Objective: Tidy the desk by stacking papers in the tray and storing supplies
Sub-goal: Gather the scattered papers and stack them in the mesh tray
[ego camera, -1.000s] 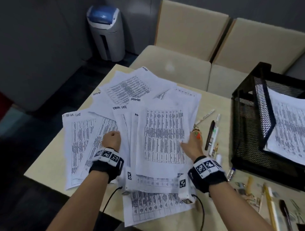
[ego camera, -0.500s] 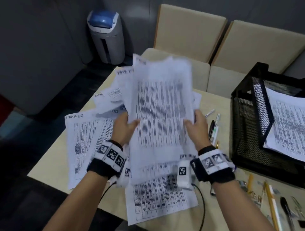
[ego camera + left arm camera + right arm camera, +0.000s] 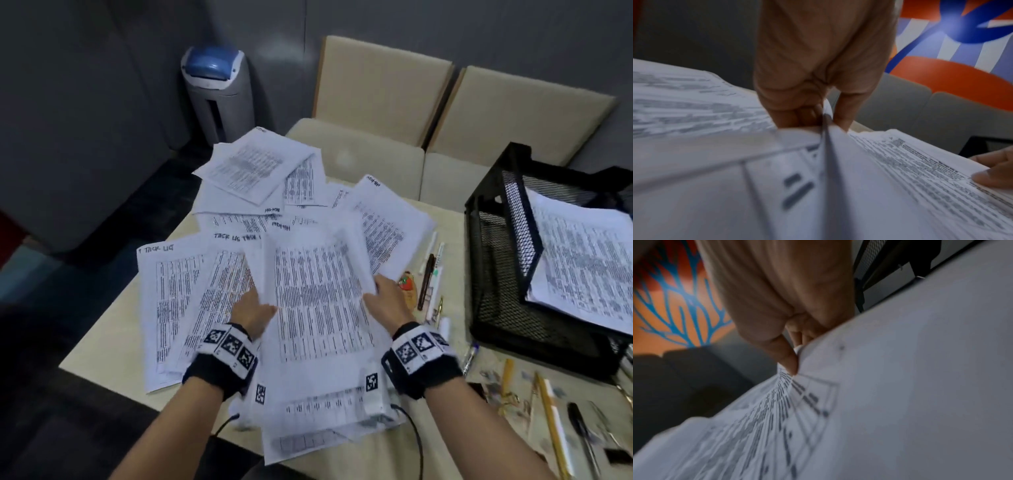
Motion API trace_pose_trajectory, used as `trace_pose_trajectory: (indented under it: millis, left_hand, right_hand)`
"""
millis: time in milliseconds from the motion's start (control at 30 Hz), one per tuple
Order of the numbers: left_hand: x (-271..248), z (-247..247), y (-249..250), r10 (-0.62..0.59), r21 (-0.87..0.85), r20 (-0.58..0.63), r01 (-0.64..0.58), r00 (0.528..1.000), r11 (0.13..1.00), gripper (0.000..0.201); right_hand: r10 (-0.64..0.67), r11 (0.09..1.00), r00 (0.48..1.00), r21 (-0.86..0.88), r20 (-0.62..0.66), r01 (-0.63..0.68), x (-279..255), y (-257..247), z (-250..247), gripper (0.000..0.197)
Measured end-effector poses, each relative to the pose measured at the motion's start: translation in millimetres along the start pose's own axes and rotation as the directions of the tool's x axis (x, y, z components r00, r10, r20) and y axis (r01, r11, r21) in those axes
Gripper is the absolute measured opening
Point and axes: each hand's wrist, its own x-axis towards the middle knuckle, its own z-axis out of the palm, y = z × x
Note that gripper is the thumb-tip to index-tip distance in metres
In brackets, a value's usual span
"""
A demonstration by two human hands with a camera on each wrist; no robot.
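Desk papers pinched by both hands; only wrist views show thumbs clamping edges.

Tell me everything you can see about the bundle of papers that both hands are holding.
The bundle of papers is several white sheets printed with dense black tables, loosely gathered and uneven at the edges. It is held at a slant over the other sheets scattered on the desk. The left hand pinches its left edge, thumb on top, and the right hand grips its right edge. The far right corner curls up. The wrist views show the edges fanned apart.
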Motion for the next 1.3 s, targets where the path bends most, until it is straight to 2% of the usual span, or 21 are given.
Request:
trace_pose_trajectory:
  millis: [67,133,200,267,333,400,433,500,567,633,700,800,833,933,967,1000,1067,1167,1233,1267,1300]
  left_hand:
    - [2.3,4.7,-10.4,-0.014,0.053,-0.058,0.017,0.998,0.998,0.020]
    - [1.5,5.7,-7.7,0.045,0.043,-0.128,-0.040,0.991,0.998,0.026]
    - [-5.8,-1.1,10.9,0.147,-0.032,-0.192,-0.156,0.970,0.987,0.032]
    - [-14.1,-18.0,40.6,0.246,-0.110,-0.308,-0.291,0.919,0.950,0.032]
    - [-25.5,-39.4,73.8,0.337,-0.181,-0.456,-0.457,0.823,0.871,0.037]
    - [-39.1,-61.4,104.9,0.446,-0.216,-0.582,-0.658,0.680,0.721,0.030]
    - [-46.2,-71.4,117.6,0.494,-0.221,-0.618,-0.738,0.612,0.638,0.023]
    - [-59.2,-86.1,134.1,0.574,-0.237,-0.632,-0.835,0.521,0.497,0.009]
    - [-60.9,-92.0,137.3,0.617,-0.277,-0.600,-0.855,0.510,0.438,0.009]
    - [-57.7,-88.8,131.0,0.618,-0.312,-0.555,-0.828,0.557,0.467,0.027]
    - [-50.9,-78.8,121.6,0.624,-0.369,-0.516,-0.810,0.586,0.456,0.028]
    - [-40.6,-67.8,108.5,0.627,-0.295,-0.532,-0.819,0.569,0.493,0.032]
    - [-38.0,-66.0,105.6,0.636,-0.216,-0.562,-0.836,0.529,0.505,0.037]
    - [-33.6,-66.0,100.9,0.735,0.098,-0.606,-0.889,0.304,0.448,0.050]
    - [-31.1,-68.3,99.6,0.769,0.182,-0.583,-0.880,0.262,0.438,0.048]
    - [-30.0,-71.1,98.7,0.793,0.253,-0.553,-0.855,0.256,0.452,0.043]
    - [-26.5,-77.1,94.1,0.791,0.297,-0.529,-0.806,0.308,0.512,0.031]
    - [-22.3,-74.4,82.8,0.704,0.123,-0.577,-0.808,0.414,0.576,0.041]
    - [-19.0,-63.0,76.0,0.620,-0.137,-0.488,-0.756,0.614,0.641,0.053]
    - [-15.7,-54.3,74.5,0.597,-0.218,-0.384,-0.697,0.704,0.683,0.049]
    - [-11.3,-46.0,74.3,0.583,-0.246,-0.291,-0.648,0.758,0.720,0.038]
  right_hand:
    - [0.042,0.996,0.997,-0.085,0.060,-0.037,0.0,11.6,9.4,0.026]
    - [0.012,0.998,0.999,-0.067,0.040,-0.009,-3.7,9.3,9.0,0.019]
    - [-0.071,0.997,0.997,0.036,-0.040,0.073,-9.1,-7.1,-3.8,0.021]
    - [-0.168,0.965,0.970,0.171,-0.177,0.198,-15.8,-34.8,-27.5,0.027]
    - [-0.272,0.894,0.895,0.251,-0.353,0.371,-23.8,-65.6,-52.9,0.025]
    - [-0.337,0.792,0.783,0.292,-0.523,0.536,-30.2,-91.4,-75.3,0.021]
    - [-0.348,0.744,0.737,0.308,-0.579,0.593,-33.3,-100.7,-84.3,0.020]
    - [-0.354,0.686,0.684,0.319,-0.638,0.653,-37.5,-110.4,-94.9,0.018]
    - [-0.349,0.662,0.684,0.349,-0.640,0.664,-42.1,-111.5,-96.6,0.021]
    - [-0.319,0.653,0.721,0.409,-0.615,0.638,-44.0,-105.4,-89.8,0.038]
    - [-0.281,0.635,0.727,0.447,-0.626,0.630,-44.3,-98.1,-80.5,0.064]
    - [-0.413,0.655,0.596,0.231,-0.688,0.720,-39.3,-93.4,-72.8,0.082]
    - [-0.489,0.673,0.563,0.122,-0.667,0.730,-38.8,-95.3,-72.5,0.082]
    - [-0.645,0.713,0.511,-0.208,-0.568,0.669,-37.0,-99.4,-70.8,0.059]
    - [-0.656,0.720,0.511,-0.257,-0.556,0.645,-36.6,-99.4,-70.5,0.054]
    - [-0.655,0.726,0.516,-0.272,-0.551,0.632,-35.1,-98.7,-69.9,0.052]
    - [-0.643,0.737,0.530,-0.259,-0.552,0.624,-32.8,-94.1,-69.5,0.047]
    - [-0.592,0.745,0.523,-0.170,-0.613,0.645,-36.9,-85.3,-66.4,0.048]
    - [-0.509,0.765,0.548,-0.057,-0.664,0.642,-36.6,-79.8,-58.9,0.050]
    - [-0.465,0.770,0.575,0.014,-0.673,0.638,-33.2,-77.7,-54.0,0.052]
    - [-0.421,0.770,0.616,0.096,-0.666,0.630,-32.1,-78.0,-50.7,0.055]
